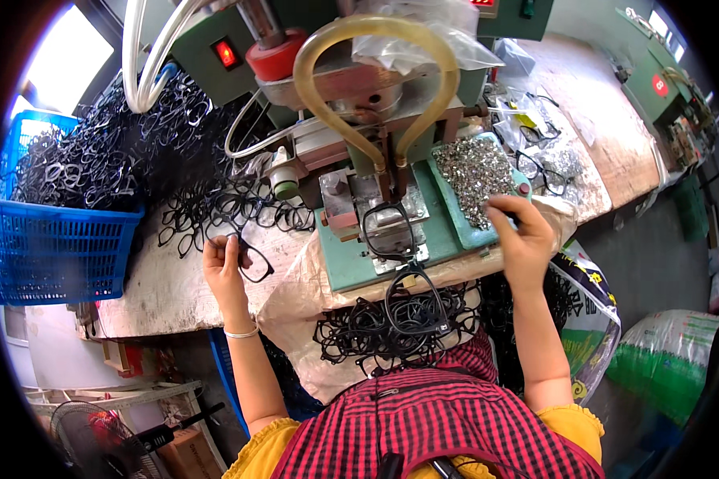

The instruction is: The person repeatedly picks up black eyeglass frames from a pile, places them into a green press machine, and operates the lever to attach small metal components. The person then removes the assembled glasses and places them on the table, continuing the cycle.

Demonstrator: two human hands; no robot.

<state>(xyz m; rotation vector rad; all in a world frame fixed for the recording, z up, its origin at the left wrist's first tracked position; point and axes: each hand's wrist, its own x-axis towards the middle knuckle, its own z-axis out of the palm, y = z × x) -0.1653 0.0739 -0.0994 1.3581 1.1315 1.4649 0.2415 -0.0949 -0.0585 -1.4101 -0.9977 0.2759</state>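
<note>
My left hand (224, 267) pinches a black eyeglass frame (259, 270) above the bench, beside a spread of similar frames (208, 209). My right hand (524, 243) is at the right edge of a turquoise tray (465, 231) of small shiny metal parts (475, 172). Its thumb and fingertips are drawn together; anything between them is too small to make out. Between my hands, another eyeglass frame (415, 294) sits at the metal fixture of a green press (343, 267), under its two hoses. One rim is on the fixture; the other hangs toward me.
Black frames (383, 327) are heaped on the cloth before my lap. A blue crate (60, 247) piled with frames stands at the left. A yellowed hose (375, 28) loops over the press. Plastic bags and more frames (543, 172) lie on the bench at the right.
</note>
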